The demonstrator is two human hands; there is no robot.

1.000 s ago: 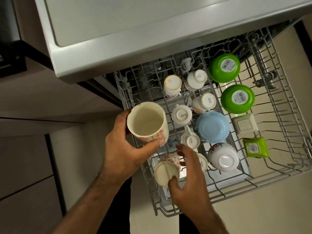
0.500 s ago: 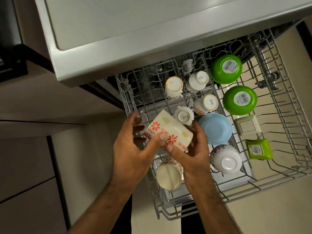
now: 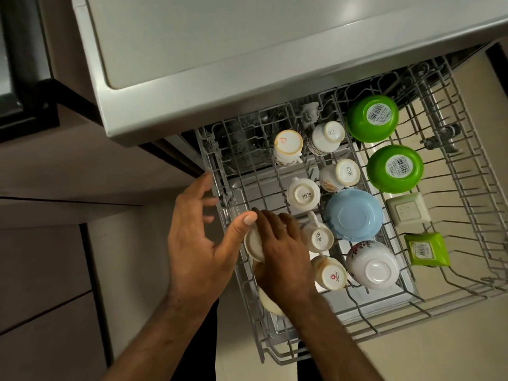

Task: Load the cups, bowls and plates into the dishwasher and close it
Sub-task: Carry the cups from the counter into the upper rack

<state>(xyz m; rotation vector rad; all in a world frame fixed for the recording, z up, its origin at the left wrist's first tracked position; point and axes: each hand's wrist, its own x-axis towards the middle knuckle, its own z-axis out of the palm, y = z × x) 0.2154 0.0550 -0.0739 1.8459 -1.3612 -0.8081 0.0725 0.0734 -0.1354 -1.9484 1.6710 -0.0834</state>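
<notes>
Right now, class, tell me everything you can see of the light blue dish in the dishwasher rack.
The light blue dish lies upside down in the wire rack, its foot ring facing up. It looks like smooth matt plastic or glazed ware, with a faintly scalloped rim. It sits between a green bowl behind it and a white floral bowl in front; whether their rims touch cannot be told.

At lower centre, the right hand (image 3: 280, 257) grips a cup (image 3: 253, 243) in the rack (image 3: 220, 171); the left hand's (image 3: 198, 237) thumb touches it.
</notes>
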